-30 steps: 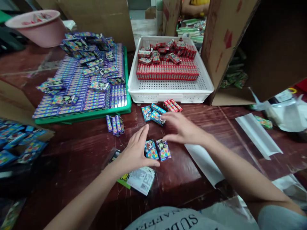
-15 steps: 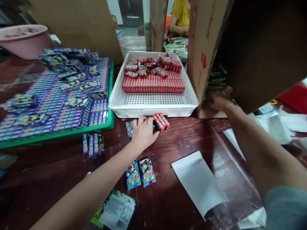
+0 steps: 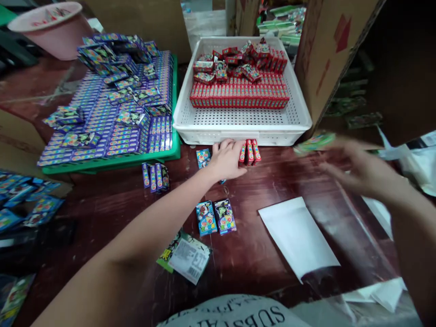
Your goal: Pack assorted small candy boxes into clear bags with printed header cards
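Head view: the left hand (image 3: pixel 227 159) lies palm-down on the dark wooden counter (image 3: pixel 112 213), just in front of the white tray (image 3: pixel 299 122). Its fingers are curled loosely over small boxes; whether it actually grips one I cannot tell, since the palm hides them. A blue box (image 3: pixel 203 157) peeks out at its left edge, and three red boxes (image 3: pixel 250 152) stand touching its fingertips on the right.

The right hand (image 3: pixel 363 170) is blurred, raised above the counter near the open cardboard carton (image 3: pixel 323 59). It pinches a green packet (image 3: pixel 315 141) at the fingertips, the fingers narrow around it.

Nearer the body, two picture boxes (image 3: pixel 215 218) lie face up side by side, well apart from both hands. A flat white pouch (image 3: pixel 298 236) lies to their right, and a green-backed card (image 3: pixel 184 256) to their lower left. A short row of purple boxes (image 3: pixel 155 176) stands just before the green tray (image 3: pixel 112 163), which is piled with more of the same. The white tray holds neat rows of red boxes with loose ones on top. A pink basin (image 3: pixel 51 29) stands at the far left.

As for risks, I judge the red boxes the likeliest trouble: they stand on edge against the left fingertips, so a sideways sweep could topple or scatter them. The green packet is held only by its end while the hand moves fast, so it could slip out.
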`<state>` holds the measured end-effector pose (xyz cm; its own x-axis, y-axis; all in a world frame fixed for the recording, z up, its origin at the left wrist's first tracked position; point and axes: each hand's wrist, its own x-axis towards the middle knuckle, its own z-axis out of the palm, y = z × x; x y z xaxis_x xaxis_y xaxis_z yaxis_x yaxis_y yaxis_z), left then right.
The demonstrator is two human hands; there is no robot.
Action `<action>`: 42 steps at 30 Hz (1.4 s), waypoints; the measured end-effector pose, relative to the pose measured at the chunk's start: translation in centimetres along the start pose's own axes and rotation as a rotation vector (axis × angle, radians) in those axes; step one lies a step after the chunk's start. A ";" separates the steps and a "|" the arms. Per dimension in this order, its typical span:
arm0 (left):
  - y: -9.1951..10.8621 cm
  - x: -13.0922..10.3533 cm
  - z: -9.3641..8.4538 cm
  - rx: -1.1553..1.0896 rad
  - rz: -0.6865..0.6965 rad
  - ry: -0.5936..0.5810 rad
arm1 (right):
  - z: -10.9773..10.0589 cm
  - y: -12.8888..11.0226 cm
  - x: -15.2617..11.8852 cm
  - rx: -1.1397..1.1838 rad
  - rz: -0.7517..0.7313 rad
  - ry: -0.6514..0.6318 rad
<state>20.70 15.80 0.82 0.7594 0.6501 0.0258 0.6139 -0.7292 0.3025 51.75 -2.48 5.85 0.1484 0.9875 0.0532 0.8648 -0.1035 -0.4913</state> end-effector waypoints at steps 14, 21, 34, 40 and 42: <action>1.5 1.4 -1.4 0.081 -0.059 -0.102 | 6.9 -5.6 2.0 -0.229 -0.413 -0.158; 4.2 -4.9 -4.0 0.094 -0.004 0.033 | 6.7 -7.2 2.6 -0.270 -0.318 -0.239; 5.2 -12.2 0.8 -0.015 0.178 -0.195 | 12.6 -14.2 -15.0 0.163 0.475 -0.346; 5.0 -14.2 0.1 -0.005 0.117 -0.175 | 9.9 -11.6 -13.4 -0.276 0.385 -0.237; 4.3 -15.0 -1.4 -0.017 0.141 -0.186 | 8.0 -11.2 -13.0 -0.327 0.050 -0.252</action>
<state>11.65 3.23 3.03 0.8650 0.4904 -0.1063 0.4964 -0.8053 0.3241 36.25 -13.18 3.69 0.1069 0.9743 -0.1981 0.9724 -0.1440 -0.1836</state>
